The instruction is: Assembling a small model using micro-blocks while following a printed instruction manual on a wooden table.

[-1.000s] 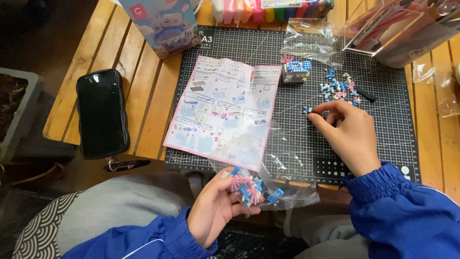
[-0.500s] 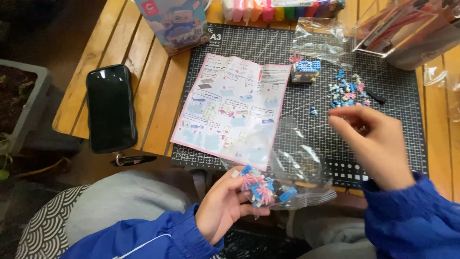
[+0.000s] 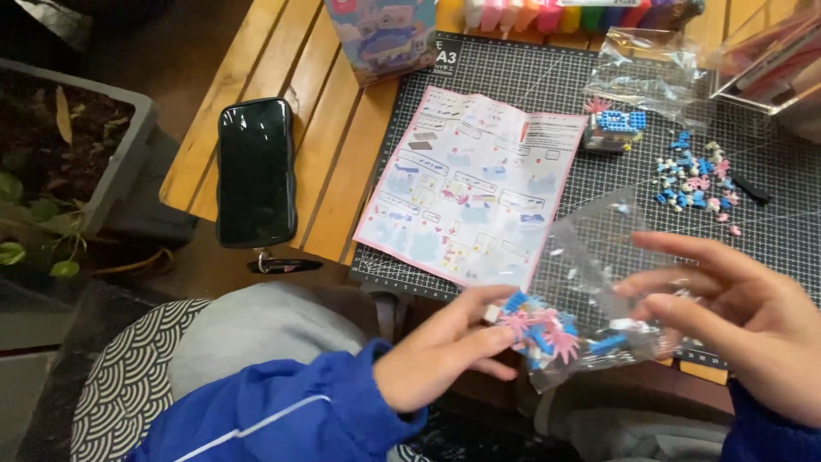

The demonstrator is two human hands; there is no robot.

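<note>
Both arms wear bright blue jacket sleeves with gathered cuffs. The left sleeve carries a thin white stripe. Both hands are bare, the left hand and the right hand.

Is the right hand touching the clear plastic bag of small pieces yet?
Touching. In the head view, the right hand has its fingers against the clear plastic bag, which the left hand holds.

- Clear plastic bag of blue and pink pieces, just below the instruction sheet.
- Black phone, screen dark, left of it.
- Pastel box above.
- Crumpled clear bag upper right.
</note>
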